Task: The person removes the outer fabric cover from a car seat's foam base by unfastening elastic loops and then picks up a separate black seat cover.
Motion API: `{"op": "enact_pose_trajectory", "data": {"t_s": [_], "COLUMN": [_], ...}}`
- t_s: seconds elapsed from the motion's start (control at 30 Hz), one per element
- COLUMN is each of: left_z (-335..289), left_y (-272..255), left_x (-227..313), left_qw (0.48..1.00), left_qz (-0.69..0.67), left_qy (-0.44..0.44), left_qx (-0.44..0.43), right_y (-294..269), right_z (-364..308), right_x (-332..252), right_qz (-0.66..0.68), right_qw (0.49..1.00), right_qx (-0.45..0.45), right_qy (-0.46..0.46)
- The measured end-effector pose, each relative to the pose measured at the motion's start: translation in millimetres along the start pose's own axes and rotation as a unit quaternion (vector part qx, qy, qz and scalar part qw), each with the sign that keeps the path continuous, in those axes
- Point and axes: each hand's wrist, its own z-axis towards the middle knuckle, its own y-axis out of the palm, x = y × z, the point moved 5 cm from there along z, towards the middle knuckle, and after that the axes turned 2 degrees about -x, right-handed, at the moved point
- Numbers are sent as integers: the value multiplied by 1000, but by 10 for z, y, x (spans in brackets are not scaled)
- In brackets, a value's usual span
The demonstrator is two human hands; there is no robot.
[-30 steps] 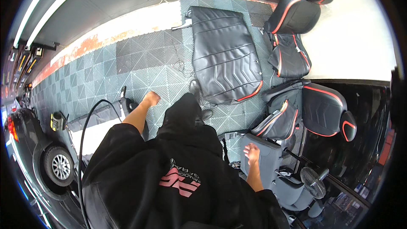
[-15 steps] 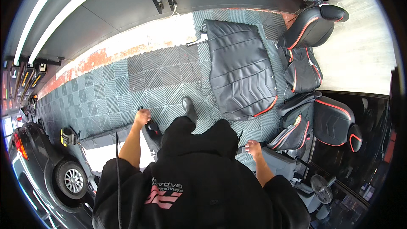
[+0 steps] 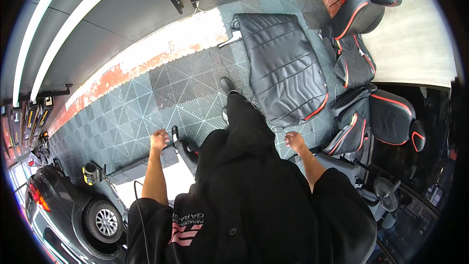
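Observation:
My left hand (image 3: 159, 140) hangs loosely curled at my side, with nothing seen in it. Just right of it, a slim black part with an upright end (image 3: 175, 135) stands beside a white-topped worktable (image 3: 181, 178). My right hand (image 3: 294, 142) is off to the other side, its fingers loosely bent and no object visible in them. Beyond it lies a large black quilted seat backrest (image 3: 286, 68) with red trim on the floor. A grey seat part (image 3: 337, 165) is close below the right hand.
Black seats with red piping (image 3: 391, 117) stand along the right, with another seat (image 3: 359, 12) behind them. A fan (image 3: 386, 193) is at the lower right. On the left are a dark car (image 3: 58, 210) and a yellow-black device (image 3: 91, 173). Grey tiles (image 3: 129, 102) cover the floor.
I have stepped forward, one foot now stretched further ahead. Both hands have swung; the left is now apart from the black part, and the right is higher, away from the grey seat part.

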Motion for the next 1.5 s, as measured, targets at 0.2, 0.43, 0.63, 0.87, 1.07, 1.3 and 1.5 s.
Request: {"op": "enact_pose_trajectory", "data": {"t_s": [0.2,0.43,0.63,0.87,1.07,1.3,1.5], "left_z": [-26,-37,224,674,652,206,216], "left_y": [-79,-291,-353,-49,2,84,-283], "left_x": [-430,-807,-148,241,-863,-1244,-862], "left_qw": [999,995,1000,986,997,993,998], "left_qz": [-35,-27,-7,-104,-78,-62,-31], "left_qy": [-18,-93,-16,127,-3,-98,-47], "left_qx": [-8,-13,-11,16,-28,-13,-36], "right_y": [-81,142,161,27,308,188,-22], "right_z": [100,198,161,934,1065,806,-55], "right_x": [-236,-460,-127,296,-324,-236,-417], "right_qz": [-16,7,18,-261,-155,-175,-276], "right_qw": [1000,999,1000,956,978,978,941], "right_qx": [18,16,5,72,39,25,92], "right_qy": [2,-41,19,-114,-136,-111,-172]}}
